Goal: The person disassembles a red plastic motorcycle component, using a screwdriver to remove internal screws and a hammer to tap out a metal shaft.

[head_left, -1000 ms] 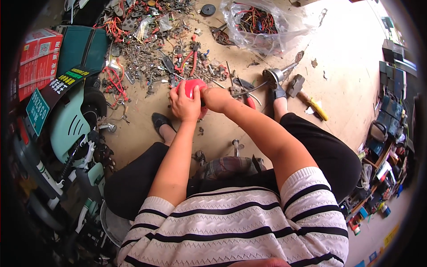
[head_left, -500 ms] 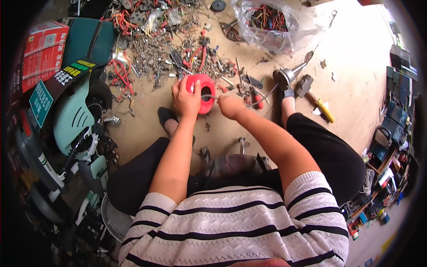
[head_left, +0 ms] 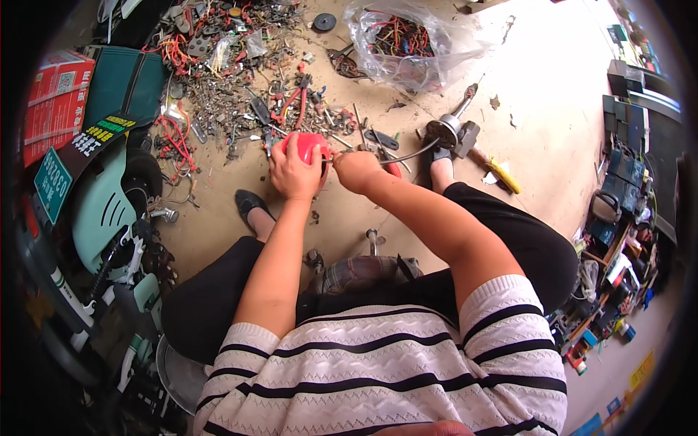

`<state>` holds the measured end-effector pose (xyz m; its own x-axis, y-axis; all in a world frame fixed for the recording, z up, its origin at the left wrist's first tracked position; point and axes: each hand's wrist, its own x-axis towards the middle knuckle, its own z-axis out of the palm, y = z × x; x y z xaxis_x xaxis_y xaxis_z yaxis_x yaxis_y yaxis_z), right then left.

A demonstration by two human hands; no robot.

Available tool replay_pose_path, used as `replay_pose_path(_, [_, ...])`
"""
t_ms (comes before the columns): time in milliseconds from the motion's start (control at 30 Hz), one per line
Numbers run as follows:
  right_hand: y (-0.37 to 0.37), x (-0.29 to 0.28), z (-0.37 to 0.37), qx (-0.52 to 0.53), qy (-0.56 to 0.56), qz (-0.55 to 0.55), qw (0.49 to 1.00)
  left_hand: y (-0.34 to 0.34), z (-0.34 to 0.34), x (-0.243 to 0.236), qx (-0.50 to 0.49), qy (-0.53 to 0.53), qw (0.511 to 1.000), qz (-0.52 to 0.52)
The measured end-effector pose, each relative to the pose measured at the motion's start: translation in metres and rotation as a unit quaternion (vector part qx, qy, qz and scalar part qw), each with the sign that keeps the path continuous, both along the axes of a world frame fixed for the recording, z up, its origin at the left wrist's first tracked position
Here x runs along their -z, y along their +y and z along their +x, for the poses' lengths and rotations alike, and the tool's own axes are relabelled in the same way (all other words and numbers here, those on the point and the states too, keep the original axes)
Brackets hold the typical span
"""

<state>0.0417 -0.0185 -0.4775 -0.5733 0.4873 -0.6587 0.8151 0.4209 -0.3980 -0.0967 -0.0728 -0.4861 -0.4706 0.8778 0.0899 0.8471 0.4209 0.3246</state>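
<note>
Two hands meet over one small red part, low above the concrete floor [head_left: 552, 123] and just ahead of the seated person's knees. The left hand [head_left: 293, 171] wraps around the red round part [head_left: 309, 145], fingers curled over its near side and closed firmly on it, so that it sits steady and lifted off the floor. The right hand [head_left: 356, 171] is bunched into a fist just beside it, touching or nearly touching its right edge; it seems pinched on something thin, perhaps the grey cable [head_left: 407, 154] that runs off to the right toward a round metal fitting [head_left: 445, 131], but what exactly it grips is hidden by the knuckles. Holding the part in one hand and working at it with the other looks like the reason for this close, braced pose, with both forearms stretched forward between the knees.

Beyond the hands lies a spread heap of metal scrap and wire bits [head_left: 240, 94], within easy reach, with red-handled pliers [head_left: 291, 102] among it. A clear plastic bag of coloured wires [head_left: 407, 40] sits farther back. A hammer with a yellow handle [head_left: 491, 163] rests near the right foot, and a pale green scooter [head_left: 102, 211] stands at the left.
</note>
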Motion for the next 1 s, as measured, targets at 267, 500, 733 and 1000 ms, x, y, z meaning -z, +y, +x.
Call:
replay_pose_path(267, [-0.012,0.029,0.006,0.019,-0.013,0.017,1.000,0.003,-0.026,0.002,-0.053,-0.092,0.994,-0.018])
replay_pose_path(500, [-0.004,0.020,0.038,0.007,-0.037,0.025,0.999,0.006,-0.001,0.002,0.050,0.006,0.999,0.010])
replay_pose_path(733, [0.021,-0.034,0.053,-0.034,-0.026,0.040,0.998,0.007,0.001,-0.003,0.037,0.015,0.999,-0.023])
replay_pose_path(1000, [0.024,-0.064,0.082,-0.194,-0.038,0.096,0.976,0.004,-0.020,0.004,-0.008,-0.034,0.999,-0.029])
